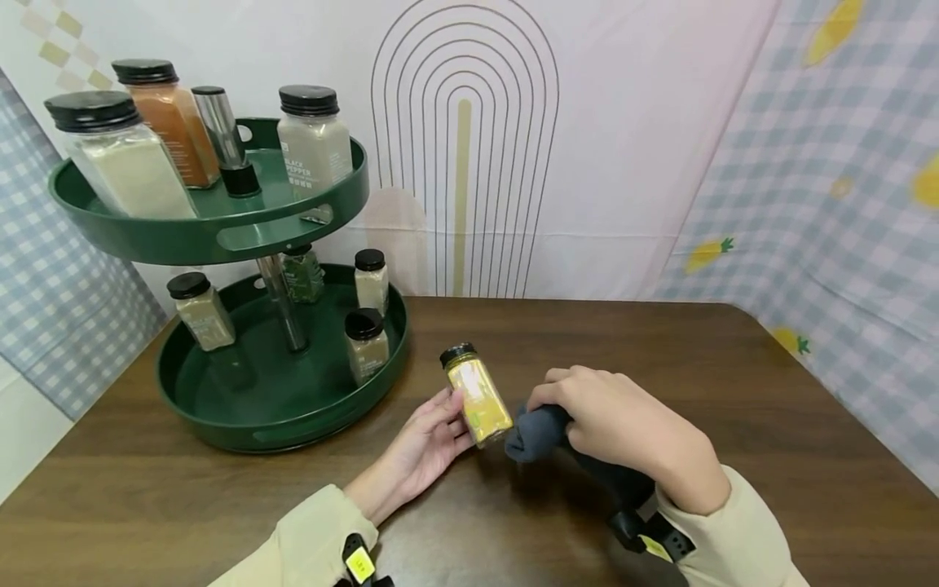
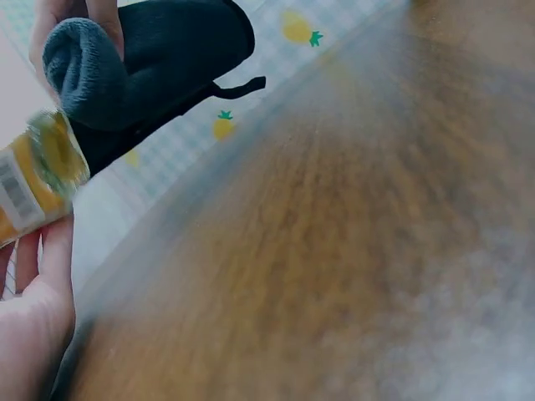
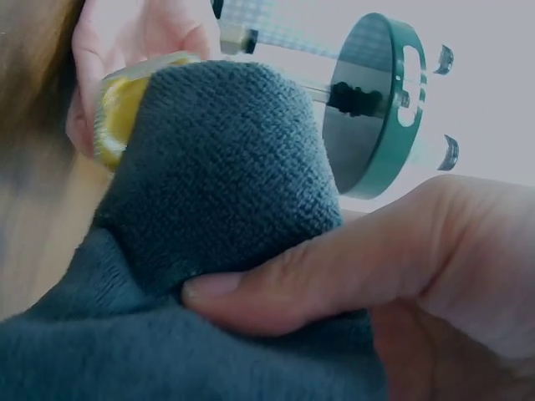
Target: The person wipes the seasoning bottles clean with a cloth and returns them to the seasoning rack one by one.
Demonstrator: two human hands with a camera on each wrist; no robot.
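My left hand (image 1: 429, 444) holds a small spice jar (image 1: 478, 395) with a black lid and yellow contents, tilted, its base toward the right. In the left wrist view a barcode label shows on the jar (image 2: 33, 180). My right hand (image 1: 612, 412) grips a dark grey-blue cloth (image 1: 539, 432), bunched up, with its folded end right by the jar's base. The thumb presses into the cloth (image 3: 226, 167) in the right wrist view, where the cloth overlaps part of the jar (image 3: 121, 113).
At the left stands a two-tier green turntable rack (image 1: 282, 408). Its upper tier (image 1: 279, 232) bears larger jars, including a black pepper jar (image 1: 315, 147), and a metal cylinder (image 1: 223, 139). Several small jars stand on the lower tier. The wooden table (image 1: 587, 334) meets fabric hangings behind.
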